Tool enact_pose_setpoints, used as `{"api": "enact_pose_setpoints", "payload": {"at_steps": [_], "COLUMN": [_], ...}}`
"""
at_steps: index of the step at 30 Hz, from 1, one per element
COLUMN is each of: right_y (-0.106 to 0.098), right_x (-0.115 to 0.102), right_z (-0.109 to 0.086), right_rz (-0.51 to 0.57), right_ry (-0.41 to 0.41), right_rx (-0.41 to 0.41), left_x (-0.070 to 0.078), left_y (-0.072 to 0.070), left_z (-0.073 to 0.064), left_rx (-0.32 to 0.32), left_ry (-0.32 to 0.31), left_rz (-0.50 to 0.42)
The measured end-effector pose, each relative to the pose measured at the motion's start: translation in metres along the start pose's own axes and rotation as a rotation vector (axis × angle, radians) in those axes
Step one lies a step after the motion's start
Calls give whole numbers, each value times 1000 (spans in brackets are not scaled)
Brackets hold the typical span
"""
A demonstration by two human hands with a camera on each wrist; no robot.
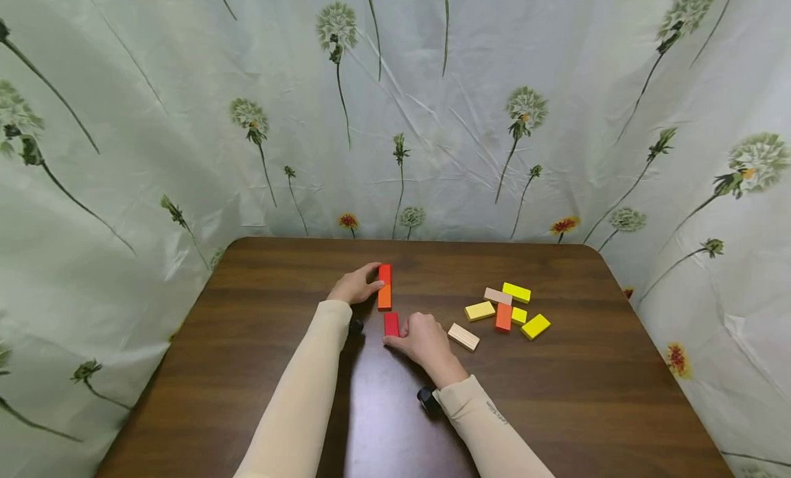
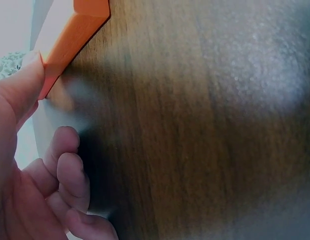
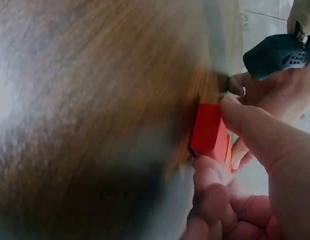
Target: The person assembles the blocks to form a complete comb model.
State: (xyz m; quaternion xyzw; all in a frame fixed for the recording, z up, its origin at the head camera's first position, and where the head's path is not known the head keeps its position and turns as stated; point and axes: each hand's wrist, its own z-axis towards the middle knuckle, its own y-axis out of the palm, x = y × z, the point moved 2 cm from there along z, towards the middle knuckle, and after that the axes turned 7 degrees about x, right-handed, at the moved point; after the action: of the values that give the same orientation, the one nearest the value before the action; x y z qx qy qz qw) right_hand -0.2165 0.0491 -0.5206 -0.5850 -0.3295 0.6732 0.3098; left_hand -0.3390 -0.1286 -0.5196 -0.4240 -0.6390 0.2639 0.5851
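Observation:
A red block (image 1: 385, 273) and an orange block (image 1: 384, 298) lie end to end in a line. My left hand (image 1: 356, 286) holds the red one, index finger at its far end and thumb by the joint; the thumb also meets the orange block (image 2: 70, 42) in the left wrist view. The remaining left fingers curl loosely above the table. Nearer to me, a second red block (image 1: 391, 324) lies almost in line, a small gap from the orange one. My right hand (image 1: 426, 344) pinches this block (image 3: 209, 127) between thumb and fingers.
Right of my hands lie loose blocks: a pale wooden block (image 1: 463, 336), a light yellow block (image 1: 479, 312), an orange-red block (image 1: 503, 318), a pinkish block (image 1: 498, 296) and several yellow blocks (image 1: 535, 326). Behind the brown table (image 1: 278, 279) hangs a flowered curtain (image 1: 457, 155).

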Motion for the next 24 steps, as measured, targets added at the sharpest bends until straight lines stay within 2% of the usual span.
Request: {"api": "enact_pose_setpoints", "payload": {"at_steps": [10, 17, 24], "right_y": [-6, 1, 4], "right_x": [6, 11, 11], "right_z": [5, 5, 5], "right_rz": [90, 159, 163], "right_ry": [-3, -70, -132], "right_rx": [-13, -22, -9], "left_x": [-4, -4, -2], "left_y": [1, 1, 0], "left_z": [1, 2, 1], "left_rx": [-21, -17, -22], "left_ry": [-11, -13, -22], "left_rz": [1, -3, -8]}}
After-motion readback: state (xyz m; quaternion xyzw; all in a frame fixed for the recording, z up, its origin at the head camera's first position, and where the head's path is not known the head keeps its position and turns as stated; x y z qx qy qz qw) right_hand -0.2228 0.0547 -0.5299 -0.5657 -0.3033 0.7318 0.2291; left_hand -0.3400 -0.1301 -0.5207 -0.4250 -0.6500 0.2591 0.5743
